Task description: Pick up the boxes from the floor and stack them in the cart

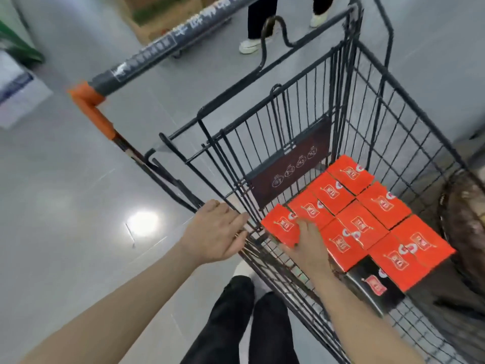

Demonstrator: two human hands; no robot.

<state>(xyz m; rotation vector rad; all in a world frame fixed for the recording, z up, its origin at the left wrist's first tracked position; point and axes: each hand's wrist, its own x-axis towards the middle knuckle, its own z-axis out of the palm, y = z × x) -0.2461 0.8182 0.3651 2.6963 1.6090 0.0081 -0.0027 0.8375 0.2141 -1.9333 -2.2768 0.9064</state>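
Note:
A black wire shopping cart (349,82) fills the right half of the view. Several red boxes (364,222) with gold print lie packed side by side inside it. My right hand (307,248) is inside the cart and holds the nearest red box (282,227) at the near left corner, fingers around its near edge. My left hand (217,232) reaches to the cart's near rim with straight fingers touching the wire. One box in the lower layer shows a black side (372,282).
The cart's dark handle bar (147,51) with an orange end (89,103) juts toward the upper left. A person's legs and white shoes (249,44) stand beyond the cart. A white carton (18,98) sits at far left on the grey floor. My own dark trouser legs (244,324) are below.

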